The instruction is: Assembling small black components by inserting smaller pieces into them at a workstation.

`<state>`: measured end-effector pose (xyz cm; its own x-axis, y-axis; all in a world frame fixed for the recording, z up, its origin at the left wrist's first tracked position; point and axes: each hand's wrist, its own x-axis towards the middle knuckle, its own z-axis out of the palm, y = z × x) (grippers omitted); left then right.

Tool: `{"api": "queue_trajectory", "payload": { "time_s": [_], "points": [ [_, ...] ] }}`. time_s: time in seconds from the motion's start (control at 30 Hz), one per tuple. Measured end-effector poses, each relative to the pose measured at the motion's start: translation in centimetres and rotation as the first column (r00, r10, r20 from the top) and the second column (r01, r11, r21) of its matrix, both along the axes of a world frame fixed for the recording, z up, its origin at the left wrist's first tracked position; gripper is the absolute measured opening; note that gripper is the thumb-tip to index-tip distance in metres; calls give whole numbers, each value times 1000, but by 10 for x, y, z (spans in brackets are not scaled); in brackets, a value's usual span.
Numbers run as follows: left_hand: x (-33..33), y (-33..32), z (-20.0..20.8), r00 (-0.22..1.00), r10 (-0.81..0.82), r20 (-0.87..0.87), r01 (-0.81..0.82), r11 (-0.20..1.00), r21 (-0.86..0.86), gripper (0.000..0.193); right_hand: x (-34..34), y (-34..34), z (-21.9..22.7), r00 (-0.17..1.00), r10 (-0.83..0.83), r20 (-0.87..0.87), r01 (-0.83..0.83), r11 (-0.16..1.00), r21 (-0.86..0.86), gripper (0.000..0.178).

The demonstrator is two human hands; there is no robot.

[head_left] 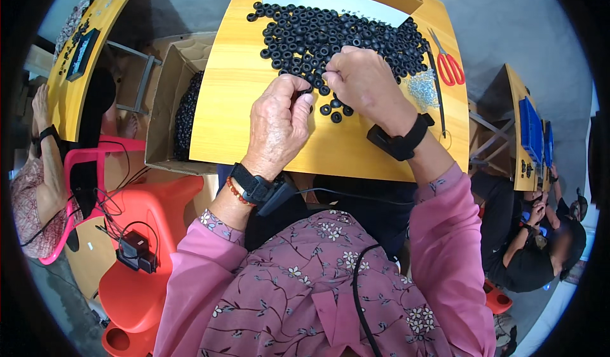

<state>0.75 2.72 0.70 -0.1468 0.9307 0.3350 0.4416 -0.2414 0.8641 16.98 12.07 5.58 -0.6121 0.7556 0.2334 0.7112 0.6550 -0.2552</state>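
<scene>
At the near side of a heap of small black rubber rings, my left hand is closed in a pinch. A black ring shows between its thumb and fingertips. My right hand is beside it on the right, its fingers curled together over the edge of the heap. Whatever those fingers hold is hidden. A few loose rings lie on the yellow table between and below the two hands.
Red-handled scissors lie at the right, near small clear pieces and a thin black rod. Behind the heap stands a white-sided box. A cardboard box and a red chair are at left. People sit at both sides.
</scene>
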Motion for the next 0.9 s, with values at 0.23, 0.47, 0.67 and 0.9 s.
{"api": "queue_trajectory", "payload": {
  "time_s": [0.23,0.47,0.67,0.9],
  "points": [
    [0,0,0,1000,4,16,-4,1000,-7,9,-2,4,-2,997,-32,65,36,997,-69,10],
    [0,2,0,1000,6,-1,-6,1000,15,10,1,1,-4,987,-11,-160,6,1000,-29,8],
    [1,-1,4,997,2,81,-8,997,71,9,34,-31,31,792,-366,-489,1,802,-597,10],
    [3,-1,2,987,-25,159,27,1000,-8,9,100,-66,4,963,-122,-241,82,982,-170,10]
  ]
}}
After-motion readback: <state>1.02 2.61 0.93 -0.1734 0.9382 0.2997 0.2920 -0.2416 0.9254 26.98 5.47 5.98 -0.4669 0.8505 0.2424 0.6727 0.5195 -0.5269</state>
